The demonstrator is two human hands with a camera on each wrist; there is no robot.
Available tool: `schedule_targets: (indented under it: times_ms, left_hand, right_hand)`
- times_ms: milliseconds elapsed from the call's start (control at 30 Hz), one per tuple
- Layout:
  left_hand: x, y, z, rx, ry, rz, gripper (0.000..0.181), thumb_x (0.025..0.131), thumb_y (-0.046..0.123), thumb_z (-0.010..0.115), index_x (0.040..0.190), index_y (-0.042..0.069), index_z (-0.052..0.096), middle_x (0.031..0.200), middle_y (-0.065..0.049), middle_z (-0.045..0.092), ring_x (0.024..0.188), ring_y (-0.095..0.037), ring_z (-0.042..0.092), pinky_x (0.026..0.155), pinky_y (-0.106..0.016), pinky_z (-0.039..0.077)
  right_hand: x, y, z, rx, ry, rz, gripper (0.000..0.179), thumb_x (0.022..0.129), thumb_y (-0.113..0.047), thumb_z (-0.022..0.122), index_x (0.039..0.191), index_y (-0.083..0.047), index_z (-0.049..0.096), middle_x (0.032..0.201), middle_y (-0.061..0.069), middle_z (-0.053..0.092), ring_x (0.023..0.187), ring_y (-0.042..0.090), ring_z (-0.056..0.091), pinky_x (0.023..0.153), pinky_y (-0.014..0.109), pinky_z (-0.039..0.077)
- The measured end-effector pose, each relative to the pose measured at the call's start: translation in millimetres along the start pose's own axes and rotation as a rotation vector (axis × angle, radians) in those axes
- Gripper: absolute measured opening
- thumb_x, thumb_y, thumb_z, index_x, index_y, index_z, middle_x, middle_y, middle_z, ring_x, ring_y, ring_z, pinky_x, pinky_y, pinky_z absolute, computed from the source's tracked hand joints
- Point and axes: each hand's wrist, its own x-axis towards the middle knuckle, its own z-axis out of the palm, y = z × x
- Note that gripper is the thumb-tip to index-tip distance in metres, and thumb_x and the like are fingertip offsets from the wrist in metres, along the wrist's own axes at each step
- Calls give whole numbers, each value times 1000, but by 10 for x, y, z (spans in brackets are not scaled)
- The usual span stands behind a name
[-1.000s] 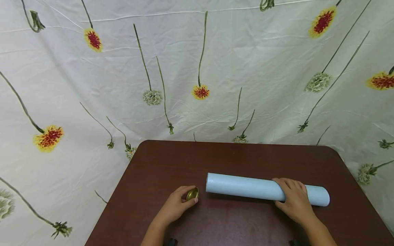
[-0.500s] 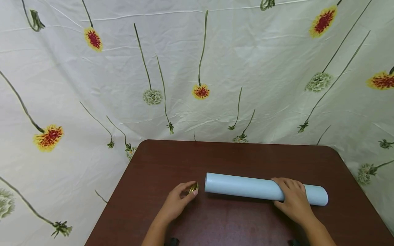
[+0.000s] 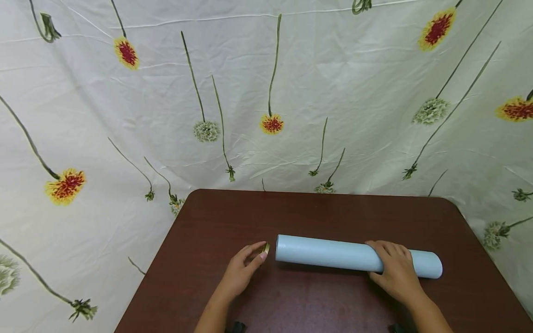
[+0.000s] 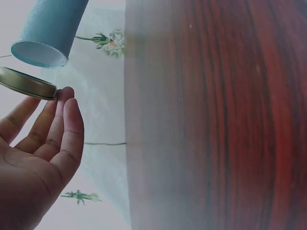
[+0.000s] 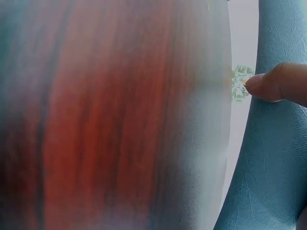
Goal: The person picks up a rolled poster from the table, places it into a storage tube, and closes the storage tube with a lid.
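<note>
A long light-blue tube (image 3: 325,251) lies sideways over the table, and my right hand (image 3: 395,270) grips it near its right end. In the right wrist view a single digit (image 5: 278,86) presses the textured tube (image 5: 273,158); the rest of that hand is mostly out of frame. My left hand (image 3: 241,273) pinches a round gold-coloured lid (image 3: 266,248) between thumb and fingers. The lid stands edge-on, a small gap from the tube's left end. From the left wrist, the shallow lid (image 4: 29,84) faces the tube's open rim (image 4: 41,55), apart from it.
The dark reddish-brown table (image 3: 233,212) has rounded far corners. Behind it and at its sides hangs a white cloth (image 3: 233,55) printed with flowers. Small dark objects (image 3: 238,327) show beside the wrists at the lower edge.
My left hand has moved slightly up, turning the lid from showing its round face to edge-on towards the tube's end. The tube and right hand have shifted slightly left.
</note>
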Motion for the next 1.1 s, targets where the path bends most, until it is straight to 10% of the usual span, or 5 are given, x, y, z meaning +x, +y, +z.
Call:
schedule_targets:
  times_ms: [1100]
  left_hand:
    - [58,32,104,-7,47,81,37,100,38,61,134,24,64,112,-1,68,94,-8,63,77,-22,52]
  right_hand:
    - [-9,-87,33,4,5,-13,86,53,-9,96,132,-15,61,118,11,64,113,38,56,99,59,32]
